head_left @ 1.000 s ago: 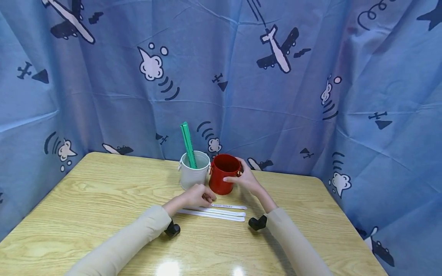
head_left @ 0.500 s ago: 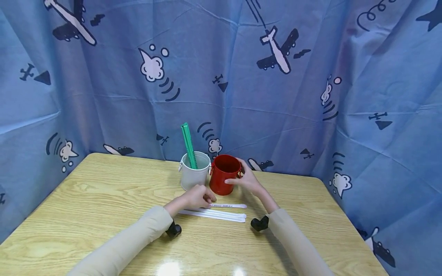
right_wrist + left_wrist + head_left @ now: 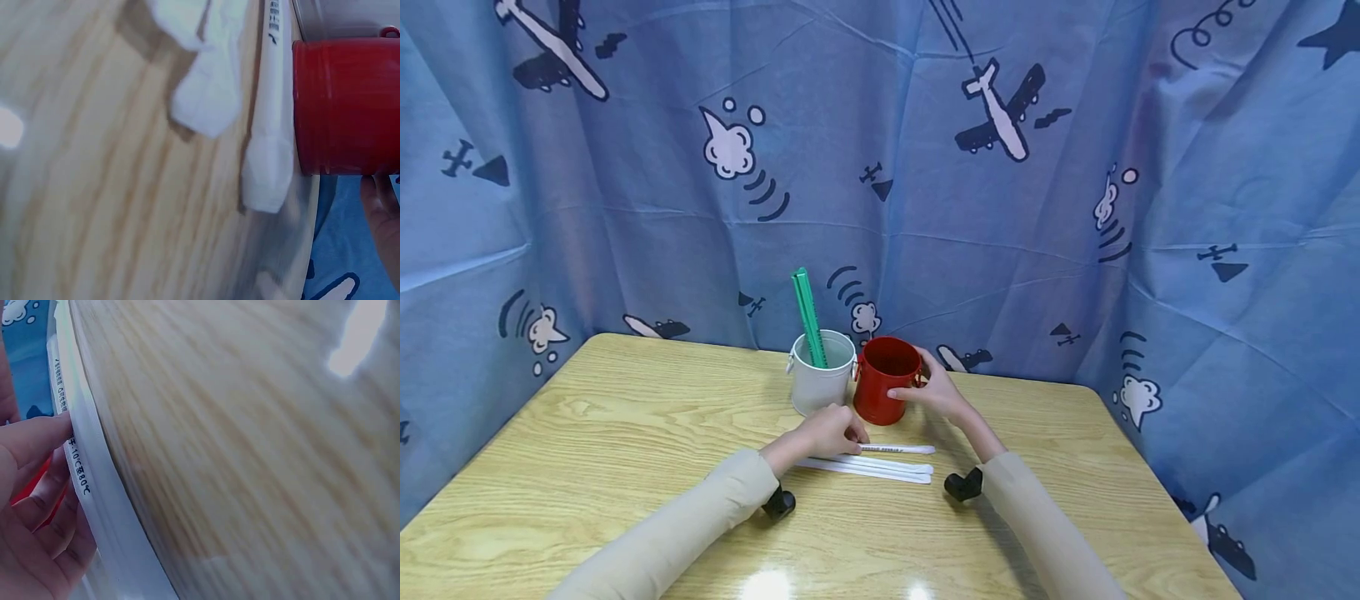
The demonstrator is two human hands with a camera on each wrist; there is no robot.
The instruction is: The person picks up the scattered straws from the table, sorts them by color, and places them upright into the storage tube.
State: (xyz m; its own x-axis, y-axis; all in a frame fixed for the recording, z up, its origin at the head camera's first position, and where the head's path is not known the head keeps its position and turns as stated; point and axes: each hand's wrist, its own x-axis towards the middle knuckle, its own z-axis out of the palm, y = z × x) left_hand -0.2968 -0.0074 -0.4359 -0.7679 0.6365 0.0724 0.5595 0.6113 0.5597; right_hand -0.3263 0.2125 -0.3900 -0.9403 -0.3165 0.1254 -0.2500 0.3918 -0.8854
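My left hand pinches a white paper-wrapped straw lying crosswise on the table. In the left wrist view, the thumb rests on the printed wrapper, with the other fingers bent beside it. More white wrapped straws lie nearer the person, side by side, their left ends partly hidden by the left hand and wrist. My right hand holds the upright red bucket from its right side, thumb across the front; the fingers behind are mostly hidden. Inside the red bucket, nothing is seen sticking up.
A white bucket stands against the red one's left side, with long green sticks leaning in it. Both buckets have small side handles. A wooden table spreads around, backed by a blue curtain with airplane prints.
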